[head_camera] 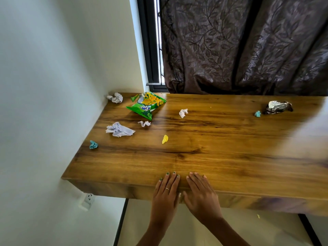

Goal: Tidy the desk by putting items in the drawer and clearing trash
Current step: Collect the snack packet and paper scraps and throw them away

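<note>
Both hands lie flat at the near edge of the wooden counter (221, 148), palms down, side by side and nearly touching; left hand (166, 190) has its fingers (173, 180) straight and together, tips on the top surface, a ring on one finger, green polish on the nails; right hand (201, 194) has its fingers (197, 180) straight too, slightly spread; neither hand holds anything; heels of both hands overhang the front edge.

Trash is scattered across the counter, all well apart from the hands; green snack bag (147, 105) lies at the far left, near the window corner; white paper ball (115, 98) sits in the far-left corner by the wall, just left of the bag; larger crumpled white paper (119, 129) lies left of centre; small white scrap (144, 123) is between it and the bag; teal scrap (93, 145) is near the left edge, closest to the wall; yellow scrap (164, 139) is around mid-counter; another white wad (183, 113) lies right of the bag.

Far right: foil wrapper (277, 107), crumpled, silver and dark; a second teal bit (257, 113) just beside it on its left.

Dark leaf-patterned curtain (248, 45) hangs behind the counter; wall socket (88, 199) sits on the wall below the left end; whether there is a drawer under the front edge, I cannot tell.
</note>
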The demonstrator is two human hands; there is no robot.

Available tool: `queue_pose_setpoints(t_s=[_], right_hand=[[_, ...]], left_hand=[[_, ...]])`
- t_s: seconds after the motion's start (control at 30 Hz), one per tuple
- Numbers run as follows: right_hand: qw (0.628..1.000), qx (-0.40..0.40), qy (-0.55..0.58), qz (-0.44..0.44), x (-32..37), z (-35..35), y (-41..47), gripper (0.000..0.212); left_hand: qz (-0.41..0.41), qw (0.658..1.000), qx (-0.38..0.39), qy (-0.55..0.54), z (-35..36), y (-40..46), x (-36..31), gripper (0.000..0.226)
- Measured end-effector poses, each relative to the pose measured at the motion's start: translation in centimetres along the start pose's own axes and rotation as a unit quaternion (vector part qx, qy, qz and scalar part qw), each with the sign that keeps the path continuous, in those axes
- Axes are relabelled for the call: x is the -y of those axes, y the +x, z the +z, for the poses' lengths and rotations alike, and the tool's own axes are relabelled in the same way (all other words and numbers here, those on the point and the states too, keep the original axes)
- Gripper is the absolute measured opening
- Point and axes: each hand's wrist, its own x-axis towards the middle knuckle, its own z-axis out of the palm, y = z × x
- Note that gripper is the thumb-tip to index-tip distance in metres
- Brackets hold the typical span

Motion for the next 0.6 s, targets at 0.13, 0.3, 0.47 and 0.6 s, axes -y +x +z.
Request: queue_pose_setpoints(t_s=[0.13,0.3,0.47,0.6], right_hand=[[0.998,-0.007,0.009,0.057,1.4,0.4,0.0,0.047],[0.99,-0.002,0.044,0.133,3.0,0.3,0.6,0.043],[0.982,0.004,0.074,0.176,3.4,0.6,2.8,0.03],[0.968,0.02,0.129,0.214,3.2,1.2,6.2,0.035]], left_hand=[[0.011,1.0,0.015,-0.017,-0.5,-0.2,0.0,0.049],[0.015,0.997,0.062,-0.051,-1.6,0.2,1.1,0.049],[-0.021,0.996,0.043,-0.076,-2.0,2.5,2.5,0.046],[-0.081,0.995,0.039,-0.049,-2.0,6.0,5.6,0.053]])
